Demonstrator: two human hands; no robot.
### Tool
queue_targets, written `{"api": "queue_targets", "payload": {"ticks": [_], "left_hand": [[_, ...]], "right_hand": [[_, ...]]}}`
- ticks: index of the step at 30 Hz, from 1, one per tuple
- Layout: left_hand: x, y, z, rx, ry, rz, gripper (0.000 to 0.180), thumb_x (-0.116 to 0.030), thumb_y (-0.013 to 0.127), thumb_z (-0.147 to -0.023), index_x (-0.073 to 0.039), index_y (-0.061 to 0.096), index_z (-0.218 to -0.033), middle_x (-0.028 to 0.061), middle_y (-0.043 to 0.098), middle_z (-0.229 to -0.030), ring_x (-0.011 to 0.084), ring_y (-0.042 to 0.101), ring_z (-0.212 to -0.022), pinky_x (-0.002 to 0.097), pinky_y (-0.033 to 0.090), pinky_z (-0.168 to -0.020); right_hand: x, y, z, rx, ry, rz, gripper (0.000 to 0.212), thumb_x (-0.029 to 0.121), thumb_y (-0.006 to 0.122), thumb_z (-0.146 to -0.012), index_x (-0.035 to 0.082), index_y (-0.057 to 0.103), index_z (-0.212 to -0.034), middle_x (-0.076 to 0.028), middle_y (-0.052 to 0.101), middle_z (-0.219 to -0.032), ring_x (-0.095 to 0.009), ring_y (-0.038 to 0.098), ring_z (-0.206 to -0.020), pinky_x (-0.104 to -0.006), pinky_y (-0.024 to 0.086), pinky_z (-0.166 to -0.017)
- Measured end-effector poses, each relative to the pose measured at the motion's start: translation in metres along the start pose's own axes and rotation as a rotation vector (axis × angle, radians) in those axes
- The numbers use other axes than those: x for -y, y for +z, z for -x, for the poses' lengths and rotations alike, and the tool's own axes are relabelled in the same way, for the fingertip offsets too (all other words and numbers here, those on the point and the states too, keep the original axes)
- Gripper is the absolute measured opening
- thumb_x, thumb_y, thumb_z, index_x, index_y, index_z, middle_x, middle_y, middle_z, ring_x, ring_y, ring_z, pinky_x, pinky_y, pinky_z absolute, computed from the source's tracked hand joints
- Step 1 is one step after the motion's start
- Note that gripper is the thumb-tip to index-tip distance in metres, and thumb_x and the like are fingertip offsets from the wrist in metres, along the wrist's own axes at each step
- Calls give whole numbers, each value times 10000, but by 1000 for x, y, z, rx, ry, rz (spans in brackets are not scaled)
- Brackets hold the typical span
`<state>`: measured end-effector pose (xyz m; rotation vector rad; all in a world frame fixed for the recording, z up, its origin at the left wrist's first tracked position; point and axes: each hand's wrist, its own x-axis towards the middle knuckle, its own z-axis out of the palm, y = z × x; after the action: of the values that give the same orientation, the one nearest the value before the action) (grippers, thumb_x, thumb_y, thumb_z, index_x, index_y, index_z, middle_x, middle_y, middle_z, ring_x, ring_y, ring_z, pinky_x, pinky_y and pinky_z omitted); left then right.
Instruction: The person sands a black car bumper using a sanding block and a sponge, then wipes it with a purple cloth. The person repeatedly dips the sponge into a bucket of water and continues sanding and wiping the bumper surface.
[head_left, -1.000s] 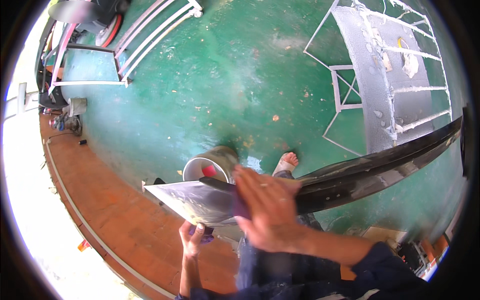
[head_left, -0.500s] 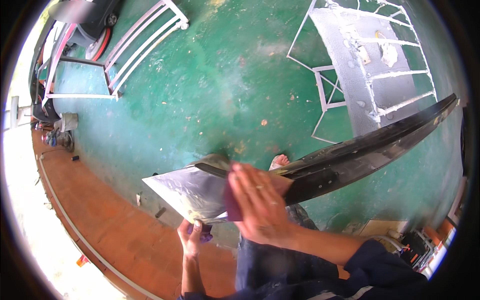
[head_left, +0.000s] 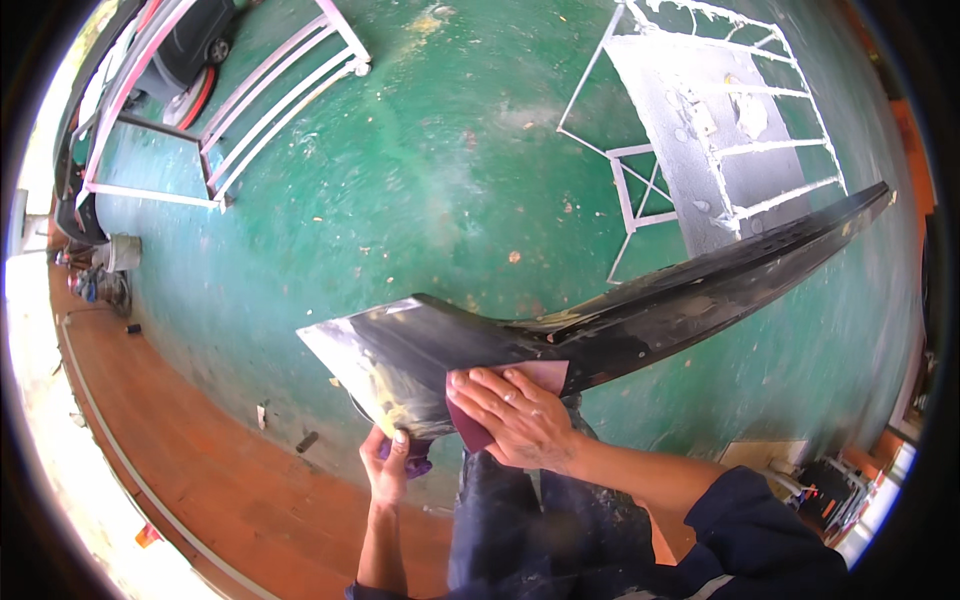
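Observation:
A long black curved body panel [head_left: 660, 320], like a piece of car bumper, stretches across in front of me. Its wide left end has pale, scuffed patches, and its narrow end reaches far right. My right hand [head_left: 525, 415] presses a maroon sheet of sandpaper [head_left: 545, 374] flat against the panel's lower edge, fingers stretched over it. At the lower left corner, my left hand [head_left: 388, 462] grips the panel's edge, thumb on top. A crumpled purple cloth [head_left: 418, 462] shows beside those fingers; how it is held is partly hidden.
A metal rack [head_left: 280, 95] stands far left near a grey bucket [head_left: 124, 252]. At far right, a white-coated frame [head_left: 775, 147] rests on a grey board [head_left: 690, 150]. Tools [head_left: 835, 490] lie at the lower right. The green floor [head_left: 450, 200] meets an orange strip [head_left: 200, 440].
My right hand and the sandpaper have moved down from the panel's middle to its lower edge. The panel has tilted, showing more of its left face. My left hand keeps its grip.

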<state>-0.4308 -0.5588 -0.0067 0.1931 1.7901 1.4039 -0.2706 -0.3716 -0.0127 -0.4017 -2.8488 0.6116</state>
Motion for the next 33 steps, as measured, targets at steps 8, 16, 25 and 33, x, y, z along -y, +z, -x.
{"api": "queue_targets", "payload": {"ticks": [8, 16, 25, 33], "left_hand": [[0, 7, -4, 23, -6, 57, 395, -217, 692, -992, 32, 628, -1291, 18, 692, -1036, 86, 602, -897, 241, 488, -801], [22, 6, -9, 55, 114, 87, 433, -161, 684, -993, 45, 594, -1364, 62, 656, -1157, 138, 583, -1053, 279, 456, -945], [28, 5, -9, 59, 110, 117, 465, -151, 694, -983, 64, 580, -1379, 78, 653, -1197, 153, 575, -1092, 298, 445, -989], [24, 14, -8, 61, 124, 177, 499, -183, 673, -1004, 44, 546, -1429, 84, 645, -1224, 161, 566, -1124, 299, 421, -1020]], "right_hand": [[11, -32, -120, -244, 103, 7, 725, 318, 642, -858, -18, 490, -1483, -167, 419, -1598, -300, 390, -1479, -431, 289, -1221], [13, -19, -38, -104, 189, 99, 685, 329, 616, -938, -17, 462, -1509, -197, 413, -1590, -361, 351, -1495, -508, 269, -1207], [56, -17, -133, -96, 7, 1, 755, 373, 643, -916, -26, 432, -1521, -177, 372, -1626, -325, 358, -1503, -473, 290, -1219], [33, -14, -62, -134, 320, 121, 678, 298, 548, -979, -91, 393, -1512, -264, 345, -1605, -441, 329, -1490, -525, 260, -1219]]}}
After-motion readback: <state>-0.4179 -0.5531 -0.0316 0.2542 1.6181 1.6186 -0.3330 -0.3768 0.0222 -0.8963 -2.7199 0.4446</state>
